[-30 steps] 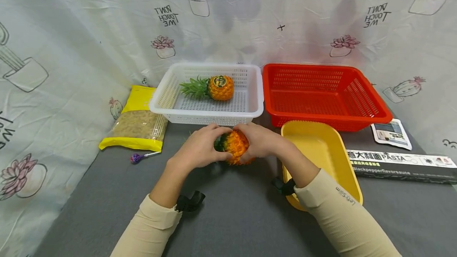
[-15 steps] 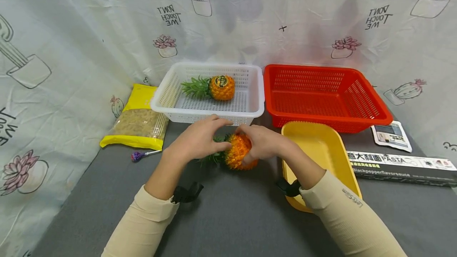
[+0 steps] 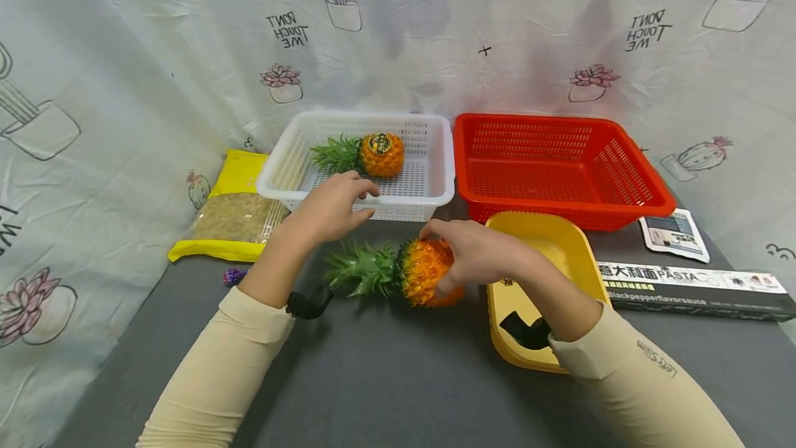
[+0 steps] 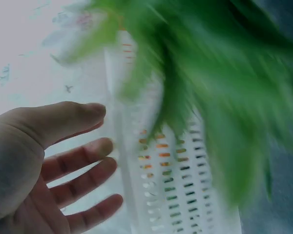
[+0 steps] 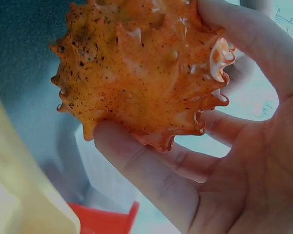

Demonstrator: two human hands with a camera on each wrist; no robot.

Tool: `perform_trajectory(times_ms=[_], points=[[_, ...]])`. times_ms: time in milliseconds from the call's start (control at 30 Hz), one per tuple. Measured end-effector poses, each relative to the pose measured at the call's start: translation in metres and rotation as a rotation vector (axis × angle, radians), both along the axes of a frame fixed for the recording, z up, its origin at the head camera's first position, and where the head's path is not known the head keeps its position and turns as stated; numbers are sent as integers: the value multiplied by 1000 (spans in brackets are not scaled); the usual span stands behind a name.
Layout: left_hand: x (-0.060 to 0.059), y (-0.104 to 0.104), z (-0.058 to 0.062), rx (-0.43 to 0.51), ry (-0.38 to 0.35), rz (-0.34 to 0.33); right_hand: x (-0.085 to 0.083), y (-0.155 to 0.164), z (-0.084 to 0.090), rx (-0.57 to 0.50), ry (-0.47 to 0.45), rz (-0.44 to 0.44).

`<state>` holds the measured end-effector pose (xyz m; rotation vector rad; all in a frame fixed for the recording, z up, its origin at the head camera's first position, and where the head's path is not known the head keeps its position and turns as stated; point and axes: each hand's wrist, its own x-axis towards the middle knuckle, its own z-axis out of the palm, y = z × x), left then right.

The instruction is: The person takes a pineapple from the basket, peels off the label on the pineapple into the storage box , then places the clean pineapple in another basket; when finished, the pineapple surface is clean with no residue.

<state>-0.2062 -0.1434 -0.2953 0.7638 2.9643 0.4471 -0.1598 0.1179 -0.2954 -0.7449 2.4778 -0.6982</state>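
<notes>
A toy-like pineapple (image 3: 429,272) with an orange spiky body and a green leafy crown (image 3: 363,268) lies over the grey table, crown pointing left. My right hand (image 3: 475,254) holds its body from the right. In the right wrist view, thumb and fingers curl round the pineapple's spiky end (image 5: 136,73). My left hand (image 3: 332,206) is off the pineapple, fingers spread and holding nothing, in front of the white basket (image 3: 444,182). Its own wrist view shows the blurred leaves (image 4: 234,122) near the camera, apart from the fingers. A second pineapple (image 3: 382,157) lies inside the white basket.
A red basket (image 3: 560,202) stands right of the white one. The yellow tray (image 3: 560,247) sits under my right forearm. Further right lie a black pasta box (image 3: 690,289) and a white packet (image 3: 674,234). A yellow bag (image 3: 230,216) and a lollipop (image 3: 233,277) are at left.
My left hand has let go of the pineapple and moved up and left. The right hand has brought the pineapple slightly nearer and to the right, uncovering its crown.
</notes>
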Motion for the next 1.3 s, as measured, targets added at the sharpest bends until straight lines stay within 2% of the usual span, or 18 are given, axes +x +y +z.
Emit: perform_trajectory(times_ms=[267, 500, 767, 967, 1200, 1300], points=[[-9, -11, -7, -18, 21, 19, 12, 18, 18, 22, 16, 62], [-17, -16, -13, 0, 29, 16, 14, 40, 39, 21, 7, 127], [-21, -12, -17, 8, 69, -5, 13, 69, 53, 14, -36, 56], [-22, -12, -16, -7, 99, -3, 7, 86, 66, 56, -27, 23], [-23, -11, -17, -15, 128, -8, -14, 118, 80, 133, 164, 5], [-24, -10, -18, -15, 144, -3, -26, 132, 84, 113, 178, -44]])
